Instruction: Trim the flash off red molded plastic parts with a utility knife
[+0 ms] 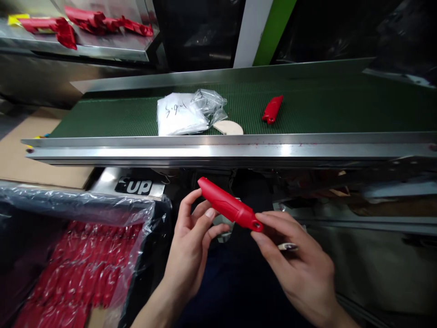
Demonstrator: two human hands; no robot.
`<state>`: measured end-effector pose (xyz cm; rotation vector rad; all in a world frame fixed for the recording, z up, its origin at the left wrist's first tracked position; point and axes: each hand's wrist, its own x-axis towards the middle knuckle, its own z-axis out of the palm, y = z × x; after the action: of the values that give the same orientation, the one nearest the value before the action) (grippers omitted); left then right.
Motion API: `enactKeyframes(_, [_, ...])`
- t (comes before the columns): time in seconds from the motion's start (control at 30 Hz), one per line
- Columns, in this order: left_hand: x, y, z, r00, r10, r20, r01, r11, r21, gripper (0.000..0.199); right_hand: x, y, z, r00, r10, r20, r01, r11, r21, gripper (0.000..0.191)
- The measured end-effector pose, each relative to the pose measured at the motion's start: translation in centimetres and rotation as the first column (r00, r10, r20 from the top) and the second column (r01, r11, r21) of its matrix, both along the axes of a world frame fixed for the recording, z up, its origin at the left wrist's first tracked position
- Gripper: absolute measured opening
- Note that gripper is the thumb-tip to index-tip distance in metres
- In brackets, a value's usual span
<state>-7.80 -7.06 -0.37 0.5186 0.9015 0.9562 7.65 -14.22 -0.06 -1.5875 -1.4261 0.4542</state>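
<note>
A long red plastic part (227, 202) with a round hole at its right end is held tilted in front of the conveyor. My right hand (300, 264) pinches that holed end between thumb and fingertips. A slim object with a pale, shiny tip (287, 247) sticks out from under the same hand's fingers; its kind is unclear. My left hand (191, 241) is curled loosely about the part's other end, index fingertip behind it and thumb along its lower side. On the green conveyor belt (307, 105) lies another, shorter-looking red part (272, 110).
A white plastic bag with handwriting (180, 114) and a beige disc-like piece (229, 127) lie on the belt, behind its metal edge rail (218, 150). At lower left, a plastic-lined bin (146, 214) holds rows of wrapped red parts (85, 259). More red pieces (85, 20) rest on a metal shelf.
</note>
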Motion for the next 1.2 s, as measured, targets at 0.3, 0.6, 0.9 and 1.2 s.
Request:
enactKeyframes(0.3, [-0.5,-0.4,0.0,0.992,0.069,-0.109,-0.059,0.994,0.090,0.019,0.8,-0.4,-1.1,0.993,-0.115,0.014,0.116,0.990,-0.085,0.033])
enactKeyframes(0.6, [-0.9,-0.8,0.3,0.993,0.067,-0.095,-0.059,0.995,0.086,0.018,1.4,-0.8,-1.8,0.922,-0.230,-0.312,0.120,0.935,-0.333,0.033])
enactKeyframes(0.9, [-1.0,-0.8,0.2,0.997,0.024,-0.077,-0.018,0.997,0.081,0.023,1.7,-0.8,-2.6,0.775,-0.254,-0.578,0.020,0.925,-0.380,0.033])
enactKeyframes(1.2, [-0.9,-0.7,0.2,0.992,0.026,-0.127,-0.015,0.997,0.080,0.023,1.5,-0.8,-2.5,0.800,-0.235,-0.552,-0.002,0.919,-0.393,0.031])
